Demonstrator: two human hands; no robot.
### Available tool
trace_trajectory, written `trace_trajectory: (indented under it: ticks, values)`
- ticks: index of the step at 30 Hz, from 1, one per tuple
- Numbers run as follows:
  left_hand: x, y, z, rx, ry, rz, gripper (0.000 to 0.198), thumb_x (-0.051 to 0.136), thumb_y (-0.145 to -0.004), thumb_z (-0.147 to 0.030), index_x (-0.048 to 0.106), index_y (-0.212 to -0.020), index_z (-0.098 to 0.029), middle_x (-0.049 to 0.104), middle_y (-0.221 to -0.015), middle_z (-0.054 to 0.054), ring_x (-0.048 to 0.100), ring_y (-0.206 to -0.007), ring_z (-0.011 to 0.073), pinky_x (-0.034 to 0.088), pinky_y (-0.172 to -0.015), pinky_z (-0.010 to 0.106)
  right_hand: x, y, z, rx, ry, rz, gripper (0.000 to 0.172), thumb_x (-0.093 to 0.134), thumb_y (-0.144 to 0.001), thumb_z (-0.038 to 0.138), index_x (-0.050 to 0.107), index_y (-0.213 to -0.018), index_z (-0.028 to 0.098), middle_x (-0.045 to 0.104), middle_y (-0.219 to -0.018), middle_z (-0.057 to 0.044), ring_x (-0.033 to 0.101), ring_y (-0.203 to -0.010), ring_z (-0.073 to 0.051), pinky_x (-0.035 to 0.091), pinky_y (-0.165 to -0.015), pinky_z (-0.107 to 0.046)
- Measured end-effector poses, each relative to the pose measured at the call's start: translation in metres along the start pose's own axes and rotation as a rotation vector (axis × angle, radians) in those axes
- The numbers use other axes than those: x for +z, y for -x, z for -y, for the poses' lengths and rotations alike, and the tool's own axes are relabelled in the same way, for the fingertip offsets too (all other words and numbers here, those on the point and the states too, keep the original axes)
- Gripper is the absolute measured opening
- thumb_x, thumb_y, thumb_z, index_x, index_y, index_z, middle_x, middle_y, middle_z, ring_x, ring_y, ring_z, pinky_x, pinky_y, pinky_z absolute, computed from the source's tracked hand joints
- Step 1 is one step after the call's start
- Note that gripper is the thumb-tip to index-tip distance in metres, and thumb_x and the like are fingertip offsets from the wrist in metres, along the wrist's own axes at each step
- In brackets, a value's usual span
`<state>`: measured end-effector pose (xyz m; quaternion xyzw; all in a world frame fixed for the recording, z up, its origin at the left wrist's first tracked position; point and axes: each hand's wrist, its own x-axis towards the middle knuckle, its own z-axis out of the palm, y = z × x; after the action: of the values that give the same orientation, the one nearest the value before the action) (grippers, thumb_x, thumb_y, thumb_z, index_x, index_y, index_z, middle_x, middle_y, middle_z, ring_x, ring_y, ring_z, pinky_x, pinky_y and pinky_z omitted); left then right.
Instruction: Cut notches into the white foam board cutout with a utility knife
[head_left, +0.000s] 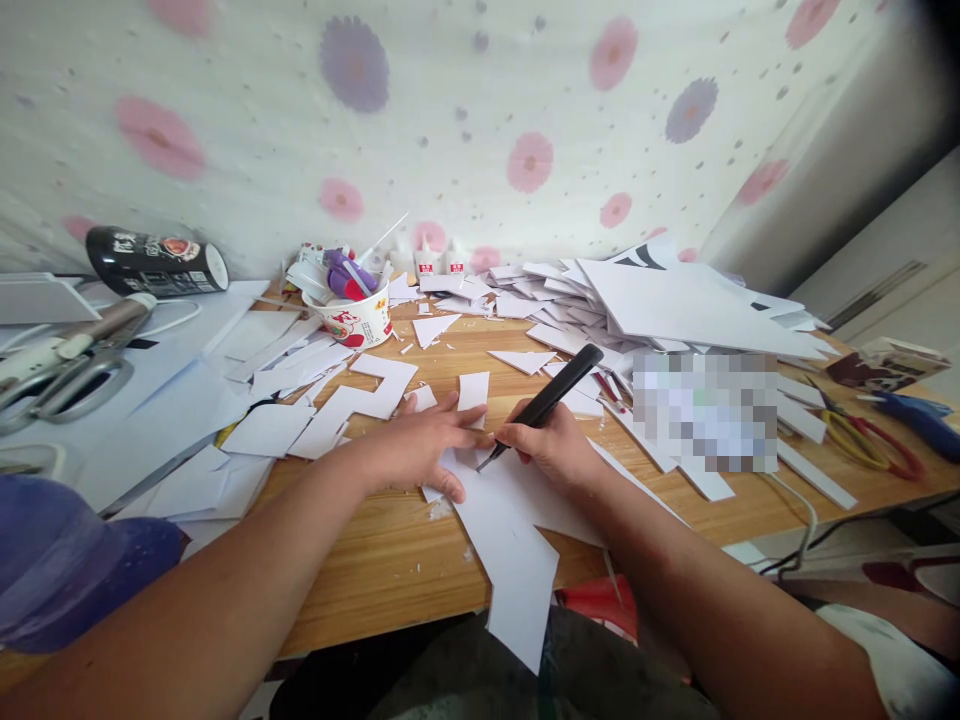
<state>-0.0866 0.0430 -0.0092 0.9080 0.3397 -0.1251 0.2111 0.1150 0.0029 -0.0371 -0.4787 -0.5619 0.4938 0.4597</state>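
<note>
Right hand (551, 450): fingers closed around a black pen-shaped tool (555, 395), slanted, its thin tip meeting the upper part of a white board (517, 560). Left hand (420, 445): laid flat, fingers spread, grasping nothing, thumb at the board's left edge. From my remote view, the board runs from frame centre to lower centre; matte, stiff, thin, straight-cut with an angled bend and pointed lower end. That end overhangs the near edge of the table (375, 585), smooth wood with visible grain. Open room: a bare wood strip, lower centre, between left forearm and board; a smaller patch above the hands, dotted with white crumbs. Obstructions: angular white offcuts (330, 420) crowd the left hand; a heap of white sheets (675, 300) fills the right of centre, with a pixelated patch below it. Upper left: black cylinder (154, 260) on its side, scissors (86, 385) below. Upper centre: printed paper tub (352, 322), filled; small white bottles (425, 262) behind. Far right: pliers (874, 445) with red and yellow handles.
</note>
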Motion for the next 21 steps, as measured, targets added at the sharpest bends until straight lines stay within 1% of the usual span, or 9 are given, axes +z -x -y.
trace_trajectory:
  ticks: [2, 4, 7, 11, 16, 21]
  values:
    - [0.0005, 0.0001, 0.0, -0.008, 0.005, -0.003, 0.07, 0.075, -0.074, -0.044, 0.047, -0.138, -0.042, 0.016, -0.161, -0.001, 0.003, -0.147, 0.039, 0.003, -0.103, 0.078, -0.0004, -0.0007, -0.0015, 0.009, -0.016, -0.015, 0.016, 0.069, -0.065, 0.028, 0.059, -0.058, 0.018, 0.051, -0.046, 0.005, 0.042, -0.041, -0.009, 0.031, -0.041, -0.022]
    - [0.001, -0.0001, 0.0, -0.005, 0.009, -0.004, 0.072, 0.075, -0.073, -0.045, 0.045, -0.138, -0.044, 0.014, -0.162, -0.002, 0.003, -0.147, 0.0384, 0.003, -0.103, 0.078, -0.0011, -0.0006, -0.0033, 0.02, -0.042, -0.059, 0.02, 0.069, -0.065, 0.029, 0.057, -0.055, 0.018, 0.048, -0.043, 0.005, 0.04, -0.04, -0.008, 0.029, -0.04, -0.023]
    - [0.0004, -0.0006, -0.0012, -0.011, 0.01, -0.009, 0.073, 0.075, -0.073, -0.045, 0.044, -0.139, -0.046, 0.015, -0.161, -0.002, 0.004, -0.147, 0.0368, 0.002, -0.106, 0.074, -0.0019, 0.0007, -0.0051, 0.031, -0.054, -0.113, 0.022, 0.069, -0.067, 0.03, 0.056, -0.054, 0.018, 0.048, -0.042, 0.005, 0.039, -0.04, -0.008, 0.027, -0.041, -0.023]
    - [-0.0014, -0.0011, -0.004, -0.027, -0.001, -0.009, 0.071, 0.075, -0.074, -0.045, 0.046, -0.138, -0.043, 0.017, -0.161, -0.002, 0.005, -0.147, 0.0368, -0.001, -0.108, 0.071, -0.0024, 0.0021, -0.0071, 0.03, -0.042, -0.075, 0.018, 0.07, -0.067, 0.03, 0.06, -0.058, 0.018, 0.05, -0.043, 0.005, 0.04, -0.041, -0.008, 0.027, -0.042, -0.024]
    - [0.0002, -0.001, -0.0024, -0.017, 0.012, -0.02, 0.07, 0.075, -0.073, -0.046, 0.047, -0.137, -0.043, 0.017, -0.161, -0.003, 0.005, -0.147, 0.0399, 0.001, -0.106, 0.075, -0.0031, 0.0028, -0.0099, 0.032, -0.019, -0.05, 0.017, 0.071, -0.069, 0.03, 0.062, -0.062, 0.017, 0.052, -0.046, 0.005, 0.042, -0.044, -0.009, 0.029, -0.044, -0.023]
    - [0.0022, -0.0014, -0.0008, -0.021, 0.011, -0.023, 0.071, 0.075, -0.073, -0.045, 0.046, -0.138, -0.043, 0.018, -0.161, -0.002, 0.007, -0.147, 0.0381, 0.0, -0.106, 0.074, -0.0006, 0.0048, -0.0064, 0.016, -0.01, -0.046, 0.016, 0.073, -0.067, 0.029, 0.063, -0.066, 0.017, 0.053, -0.05, 0.005, 0.042, -0.046, -0.009, 0.03, -0.045, -0.023]
